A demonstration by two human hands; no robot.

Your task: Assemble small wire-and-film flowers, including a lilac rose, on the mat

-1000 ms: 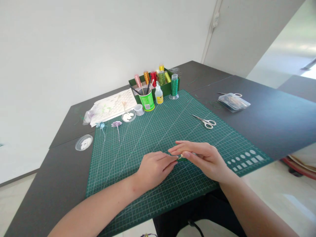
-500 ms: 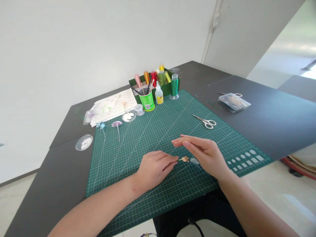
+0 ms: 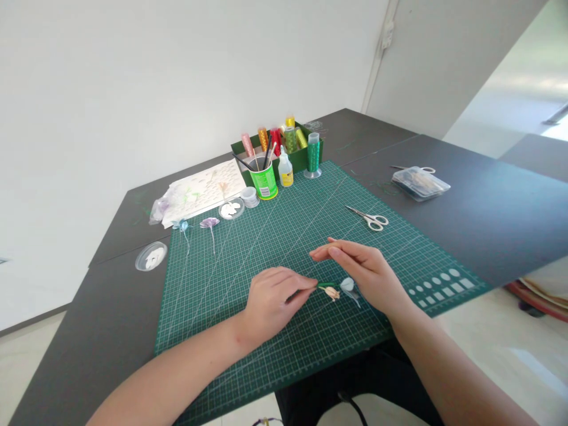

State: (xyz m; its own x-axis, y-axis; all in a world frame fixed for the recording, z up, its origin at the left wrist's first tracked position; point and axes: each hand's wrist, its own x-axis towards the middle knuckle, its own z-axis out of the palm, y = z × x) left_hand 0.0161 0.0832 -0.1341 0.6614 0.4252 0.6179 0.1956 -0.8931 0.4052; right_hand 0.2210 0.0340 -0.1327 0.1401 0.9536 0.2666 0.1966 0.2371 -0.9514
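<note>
Between the thumb and fingertips of my left hand (image 3: pixel 281 296) is the stem end of a small artificial flower spray, held just above the cutting mat. It carries a peach flower (image 3: pixel 331 292), a green-wrapped stem (image 3: pixel 327 284) and a pale blue flower (image 3: pixel 348 285) pointing right. My right hand (image 3: pixel 366 269) hovers above and right of the spray, fingers long and pressed together, thumb against them. Whatever they may hold is too fine to see. Past my right hand, small scissors (image 3: pixel 370 220) with white handles lie on the mat.
The green cutting mat (image 3: pixel 266 236) covers the table front. Behind stand a green can (image 3: pixel 265 182) of tools, a glue bottle (image 3: pixel 286 170), a green thread spool (image 3: pixel 313 155) and a box (image 3: pixel 302 160) of spools. Left lie a purple flower (image 3: pixel 210 222) and a blue flower (image 3: pixel 181 225). A plastic case (image 3: pixel 420 182) sits right.
The spray has turned in my left fingers: the peach flower now hangs lower, and the green stem and blue flower show more. My right hand has shifted only slightly.
</note>
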